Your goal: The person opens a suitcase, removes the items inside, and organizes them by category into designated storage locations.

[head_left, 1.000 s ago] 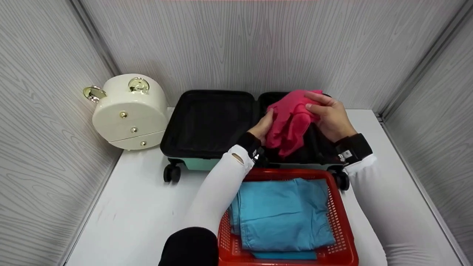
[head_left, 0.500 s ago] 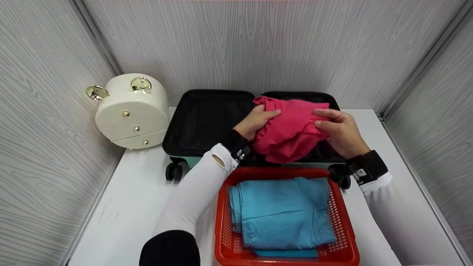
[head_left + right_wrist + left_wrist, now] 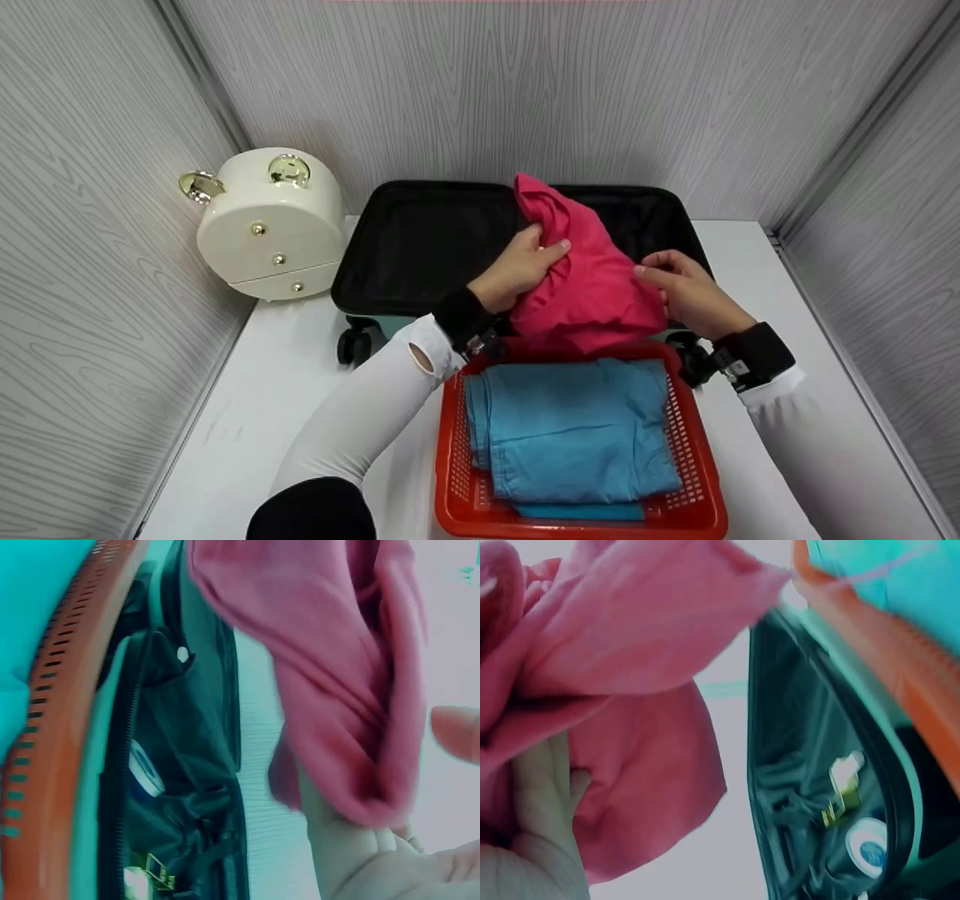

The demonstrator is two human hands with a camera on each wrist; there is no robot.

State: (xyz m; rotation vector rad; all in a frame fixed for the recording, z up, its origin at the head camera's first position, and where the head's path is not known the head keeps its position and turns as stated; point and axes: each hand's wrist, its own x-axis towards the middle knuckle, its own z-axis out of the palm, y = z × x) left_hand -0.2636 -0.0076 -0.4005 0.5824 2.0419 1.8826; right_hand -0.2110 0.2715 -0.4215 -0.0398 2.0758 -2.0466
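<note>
Crumpled pink cloth hangs over the near edge of an opened suitcase with black lining and a mint-green shell. My left hand grips the cloth's left side, thumb on top and fingers beneath. At its right edge my right hand touches the cloth. In the right wrist view the cloth drapes over the right fingers, and the thumb stands apart from it. The left wrist view has the left hand partly covered by the cloth.
A red perforated basket with folded blue cloth stands in front of the suitcase. To the left is a cream round case with gold knobs and ear-like rings. Grey wood-grain walls enclose the white table.
The pink cloth has been spread out and drawn toward the basket, its left corner now raised. Both hands came nearer; the left shifted left, and the right moved slightly right and down.
</note>
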